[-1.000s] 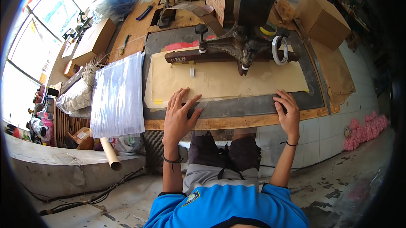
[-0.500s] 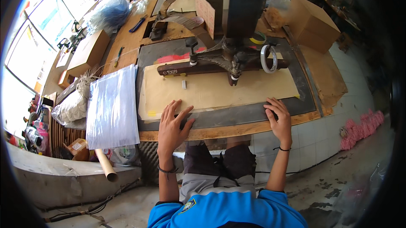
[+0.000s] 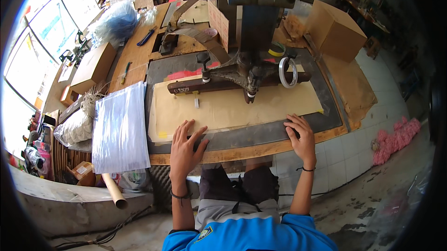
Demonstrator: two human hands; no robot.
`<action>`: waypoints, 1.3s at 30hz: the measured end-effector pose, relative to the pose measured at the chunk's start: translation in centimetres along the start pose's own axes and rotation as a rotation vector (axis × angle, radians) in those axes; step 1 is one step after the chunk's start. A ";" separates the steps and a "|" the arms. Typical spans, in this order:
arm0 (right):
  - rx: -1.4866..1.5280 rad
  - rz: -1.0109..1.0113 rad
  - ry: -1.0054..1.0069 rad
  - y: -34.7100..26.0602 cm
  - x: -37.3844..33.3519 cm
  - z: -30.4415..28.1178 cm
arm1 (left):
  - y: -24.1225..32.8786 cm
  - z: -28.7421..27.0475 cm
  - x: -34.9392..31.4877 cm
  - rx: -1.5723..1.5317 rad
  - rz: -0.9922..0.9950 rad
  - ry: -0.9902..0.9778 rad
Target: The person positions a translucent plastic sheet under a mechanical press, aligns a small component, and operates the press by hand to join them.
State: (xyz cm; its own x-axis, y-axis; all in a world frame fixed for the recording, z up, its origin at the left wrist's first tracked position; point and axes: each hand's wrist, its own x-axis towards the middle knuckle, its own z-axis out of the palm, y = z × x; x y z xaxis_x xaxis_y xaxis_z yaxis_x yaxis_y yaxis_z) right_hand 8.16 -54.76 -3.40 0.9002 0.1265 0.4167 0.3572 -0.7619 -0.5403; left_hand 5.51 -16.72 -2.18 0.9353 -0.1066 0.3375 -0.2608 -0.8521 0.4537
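Steadying, seemingly, the tan sheet on the tabletop partly beneath the dark bar, left hand and right hand sit apart, gripping nothing, at its near edge; the next move calls for keeping clear of the bar.

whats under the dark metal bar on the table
A tan sheet shows in front of the dark metal bar, lying on a dark grey mat. The strip directly beneath the bar is covered, so whether bar and sheet touch cannot be seen.
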 end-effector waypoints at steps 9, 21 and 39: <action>-0.002 -0.012 0.024 -0.1 0.0 0.1 | 0.0 -0.1 0.0 -0.002 0.012 0.011; 0.000 -0.002 0.027 0.0 0.0 0.0 | 0.1 -0.1 0.1 -0.013 0.025 0.020; -0.004 0.031 0.020 -0.1 -0.1 0.5 | -0.4 0.0 -0.4 -0.014 0.067 0.067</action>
State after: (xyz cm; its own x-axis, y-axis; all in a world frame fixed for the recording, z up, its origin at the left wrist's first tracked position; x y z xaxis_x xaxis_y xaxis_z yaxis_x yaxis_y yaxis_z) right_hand 8.17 -54.38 -3.77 0.9057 0.0895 0.4143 0.3279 -0.7675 -0.5508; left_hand 5.22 -16.30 -2.46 0.8976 -0.1280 0.4218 -0.3260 -0.8369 0.4397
